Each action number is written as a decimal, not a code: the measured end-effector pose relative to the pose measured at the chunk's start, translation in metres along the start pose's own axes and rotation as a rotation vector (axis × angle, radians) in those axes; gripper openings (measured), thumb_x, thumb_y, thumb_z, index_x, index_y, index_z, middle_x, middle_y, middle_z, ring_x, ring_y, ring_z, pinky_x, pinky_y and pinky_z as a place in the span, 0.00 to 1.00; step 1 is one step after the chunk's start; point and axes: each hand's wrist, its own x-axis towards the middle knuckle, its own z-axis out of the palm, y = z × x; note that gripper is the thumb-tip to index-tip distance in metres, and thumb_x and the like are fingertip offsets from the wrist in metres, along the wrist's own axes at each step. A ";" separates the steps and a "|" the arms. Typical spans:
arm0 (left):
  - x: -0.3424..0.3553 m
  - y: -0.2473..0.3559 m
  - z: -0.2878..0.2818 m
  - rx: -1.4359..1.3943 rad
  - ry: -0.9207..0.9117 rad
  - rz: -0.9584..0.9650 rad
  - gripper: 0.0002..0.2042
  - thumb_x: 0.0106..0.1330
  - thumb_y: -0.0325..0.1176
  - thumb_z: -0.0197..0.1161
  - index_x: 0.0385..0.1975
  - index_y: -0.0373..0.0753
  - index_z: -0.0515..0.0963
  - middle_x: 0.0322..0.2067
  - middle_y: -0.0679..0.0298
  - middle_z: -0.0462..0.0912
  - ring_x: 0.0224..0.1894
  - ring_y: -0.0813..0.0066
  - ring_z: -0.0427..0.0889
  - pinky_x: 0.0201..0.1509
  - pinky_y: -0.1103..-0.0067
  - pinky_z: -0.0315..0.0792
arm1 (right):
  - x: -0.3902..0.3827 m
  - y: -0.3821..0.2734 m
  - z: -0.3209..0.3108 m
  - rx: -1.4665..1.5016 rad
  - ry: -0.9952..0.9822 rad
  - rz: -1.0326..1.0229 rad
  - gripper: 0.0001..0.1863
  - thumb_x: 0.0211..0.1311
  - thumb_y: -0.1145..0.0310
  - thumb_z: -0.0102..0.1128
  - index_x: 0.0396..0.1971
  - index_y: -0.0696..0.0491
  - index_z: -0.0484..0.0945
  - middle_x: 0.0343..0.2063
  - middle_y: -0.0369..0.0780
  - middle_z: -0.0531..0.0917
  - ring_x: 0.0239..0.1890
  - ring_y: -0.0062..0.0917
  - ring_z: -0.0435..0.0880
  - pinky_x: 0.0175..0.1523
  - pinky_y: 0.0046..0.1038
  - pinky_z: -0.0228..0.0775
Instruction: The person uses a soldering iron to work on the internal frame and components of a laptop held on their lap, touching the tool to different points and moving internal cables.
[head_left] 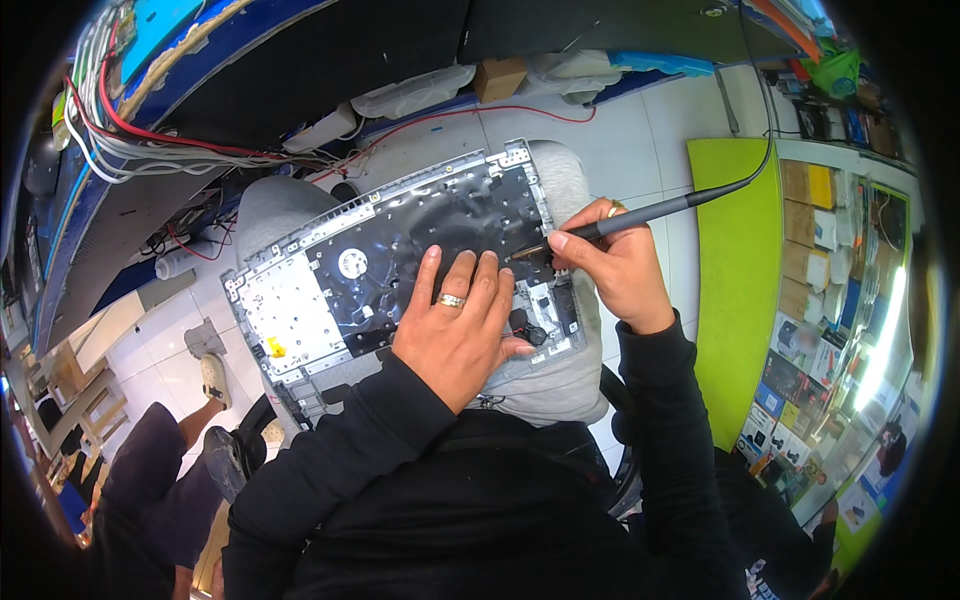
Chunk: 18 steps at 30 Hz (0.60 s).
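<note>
Across my lap lies a laptop's upper case [380, 225], its inner side up, with a black plastic sheet over most of it and a bare silvery metal area at its left. My left hand [455, 315] rests flat on the black sheet, fingers stretched out, a ring on one finger. Between the fingers of my right hand [620, 265] is a soldering iron [650, 212] with a dark grey handle. Its thin metal tip points left and meets or hovers just over the sheet near my left fingertips. A small black round part [535, 335] sits at the case's lower right.
The iron's black cable [768, 130] rises at the right past a lime-green panel [735, 300]. A glass display case [850, 300] with boxes stands beyond it. Loose cables [200, 148] hang at the upper left under a dark bench. Another person's leg [195, 425] shows at the lower left.
</note>
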 end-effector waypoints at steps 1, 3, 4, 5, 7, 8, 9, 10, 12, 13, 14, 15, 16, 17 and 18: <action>0.001 0.000 0.000 0.021 -0.004 0.010 0.35 0.62 0.59 0.66 0.58 0.34 0.78 0.60 0.56 0.78 0.68 0.57 0.70 0.78 0.53 0.55 | 0.000 0.000 0.001 0.017 -0.002 0.000 0.09 0.65 0.73 0.72 0.34 0.60 0.79 0.29 0.38 0.85 0.31 0.17 0.84 0.37 0.21 0.76; 0.003 -0.001 0.000 0.008 0.002 0.005 0.35 0.62 0.59 0.66 0.58 0.34 0.78 0.60 0.56 0.78 0.68 0.57 0.69 0.78 0.53 0.55 | 0.000 0.001 0.001 0.035 -0.003 -0.001 0.09 0.65 0.73 0.72 0.34 0.60 0.79 0.29 0.39 0.85 0.31 0.18 0.84 0.38 0.21 0.76; 0.003 -0.001 0.001 -0.005 0.008 0.000 0.35 0.62 0.59 0.66 0.59 0.34 0.78 0.60 0.56 0.78 0.69 0.57 0.69 0.78 0.53 0.55 | 0.000 0.000 0.001 0.034 -0.003 0.003 0.09 0.65 0.73 0.72 0.34 0.60 0.79 0.29 0.39 0.85 0.31 0.18 0.84 0.38 0.21 0.76; 0.002 -0.001 0.001 -0.005 0.009 0.001 0.35 0.62 0.59 0.66 0.59 0.34 0.78 0.60 0.56 0.78 0.69 0.57 0.69 0.78 0.53 0.55 | 0.000 0.000 0.001 0.033 -0.003 0.008 0.09 0.65 0.74 0.72 0.34 0.60 0.79 0.29 0.39 0.85 0.31 0.18 0.84 0.37 0.21 0.76; 0.002 -0.002 0.003 -0.004 0.008 0.008 0.35 0.61 0.59 0.67 0.59 0.35 0.78 0.60 0.56 0.78 0.69 0.57 0.68 0.78 0.53 0.55 | 0.000 0.000 0.000 0.020 -0.002 0.004 0.09 0.65 0.74 0.72 0.34 0.60 0.79 0.29 0.39 0.85 0.31 0.18 0.84 0.37 0.21 0.76; 0.002 -0.002 0.003 -0.004 0.008 0.010 0.35 0.61 0.59 0.67 0.59 0.35 0.78 0.60 0.56 0.78 0.69 0.57 0.68 0.78 0.53 0.55 | -0.001 0.000 0.000 0.008 -0.001 0.001 0.09 0.65 0.74 0.72 0.34 0.60 0.79 0.29 0.39 0.85 0.31 0.18 0.84 0.37 0.21 0.76; 0.001 -0.001 0.002 0.001 0.008 0.008 0.35 0.61 0.59 0.66 0.59 0.35 0.78 0.60 0.56 0.78 0.70 0.56 0.68 0.78 0.53 0.55 | 0.000 0.000 0.000 0.008 -0.001 0.001 0.09 0.65 0.74 0.72 0.34 0.60 0.79 0.29 0.39 0.85 0.31 0.18 0.84 0.37 0.21 0.76; 0.001 -0.001 0.002 0.005 0.009 0.007 0.35 0.61 0.59 0.66 0.59 0.35 0.77 0.60 0.56 0.77 0.70 0.56 0.68 0.78 0.54 0.55 | 0.000 0.000 0.000 0.000 -0.006 -0.002 0.09 0.65 0.73 0.72 0.34 0.60 0.79 0.28 0.39 0.85 0.31 0.18 0.84 0.37 0.21 0.76; 0.000 0.000 0.003 0.008 0.008 0.002 0.35 0.61 0.58 0.67 0.59 0.35 0.78 0.61 0.56 0.77 0.69 0.56 0.68 0.77 0.53 0.57 | 0.000 0.000 0.000 -0.008 -0.011 -0.006 0.09 0.65 0.73 0.72 0.34 0.60 0.79 0.28 0.39 0.85 0.30 0.18 0.84 0.37 0.20 0.76; 0.000 0.000 0.003 0.010 0.008 -0.004 0.35 0.60 0.57 0.68 0.60 0.36 0.78 0.62 0.56 0.76 0.69 0.55 0.69 0.76 0.53 0.59 | 0.000 0.000 -0.001 0.003 -0.005 0.009 0.09 0.65 0.73 0.72 0.33 0.60 0.79 0.27 0.39 0.85 0.30 0.18 0.84 0.37 0.21 0.76; -0.002 0.001 0.005 0.011 0.009 -0.005 0.35 0.60 0.57 0.68 0.60 0.36 0.78 0.62 0.56 0.76 0.69 0.55 0.69 0.76 0.53 0.59 | 0.001 0.000 -0.002 0.014 0.000 0.023 0.09 0.65 0.73 0.72 0.33 0.60 0.79 0.27 0.39 0.85 0.29 0.19 0.85 0.37 0.21 0.77; -0.004 0.002 0.007 0.014 0.013 -0.015 0.35 0.60 0.58 0.68 0.61 0.36 0.78 0.61 0.56 0.76 0.69 0.56 0.69 0.76 0.53 0.58 | 0.001 -0.001 -0.003 0.014 -0.003 0.021 0.09 0.65 0.73 0.72 0.33 0.60 0.79 0.27 0.39 0.85 0.29 0.19 0.85 0.37 0.21 0.77; -0.006 0.003 0.008 0.017 0.017 -0.027 0.36 0.60 0.58 0.68 0.61 0.37 0.77 0.61 0.56 0.76 0.68 0.57 0.69 0.77 0.53 0.57 | 0.000 -0.001 -0.006 0.050 0.027 0.026 0.09 0.65 0.73 0.71 0.33 0.60 0.78 0.27 0.40 0.85 0.28 0.20 0.85 0.36 0.22 0.77; -0.008 0.005 0.009 0.020 0.019 -0.031 0.36 0.60 0.58 0.68 0.61 0.37 0.77 0.61 0.56 0.76 0.68 0.57 0.69 0.77 0.53 0.57 | 0.000 -0.002 -0.008 0.087 0.056 0.031 0.09 0.65 0.73 0.71 0.33 0.60 0.78 0.26 0.40 0.85 0.27 0.21 0.86 0.36 0.22 0.78; -0.009 0.007 0.009 0.030 0.007 -0.049 0.36 0.60 0.59 0.67 0.62 0.37 0.77 0.60 0.56 0.76 0.68 0.57 0.69 0.77 0.53 0.56 | 0.001 -0.001 -0.010 0.087 0.052 0.028 0.09 0.65 0.73 0.71 0.33 0.60 0.78 0.26 0.40 0.85 0.27 0.21 0.86 0.36 0.22 0.78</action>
